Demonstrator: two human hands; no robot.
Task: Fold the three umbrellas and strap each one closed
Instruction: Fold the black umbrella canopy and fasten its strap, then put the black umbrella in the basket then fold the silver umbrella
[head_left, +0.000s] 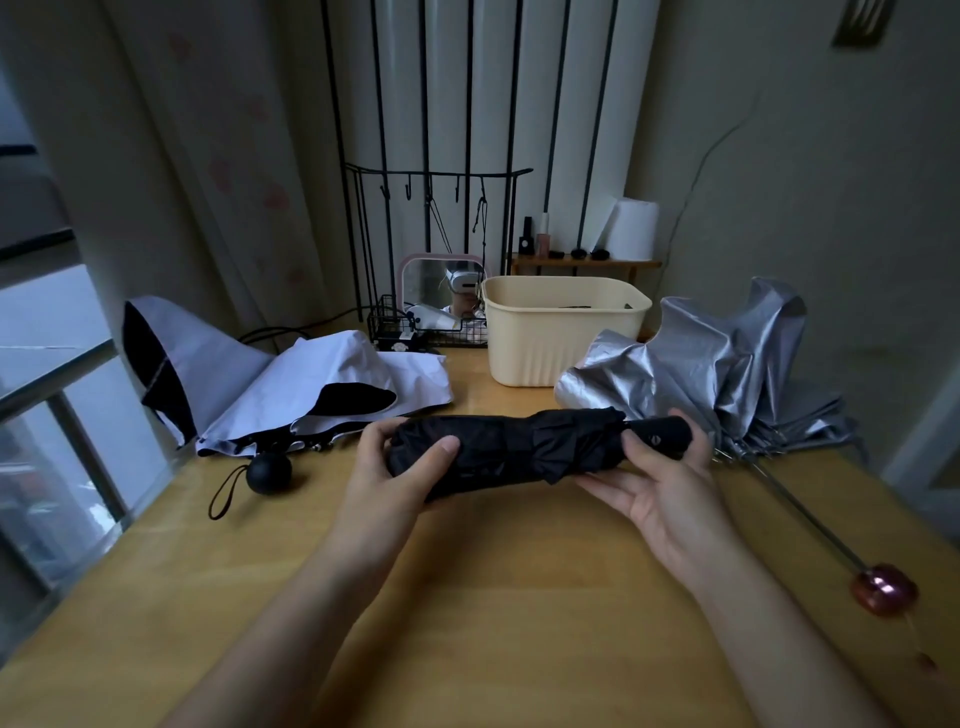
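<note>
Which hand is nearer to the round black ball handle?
Left. The left hand grips the folded black umbrella just right of the round black ball handle; the right hand is farther right.

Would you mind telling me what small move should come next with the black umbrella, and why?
Probably roll the black umbrella toward you to check its strap: the left hand and right hand hold it rolled up, and it looks cinched mid-length, but a fastened strap is not visible.

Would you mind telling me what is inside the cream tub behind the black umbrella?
Inside the cream tub, only its inner back wall and a thin dark strip near the rim show; I cannot tell what that strip is. The front wall hides the bottom.
</note>
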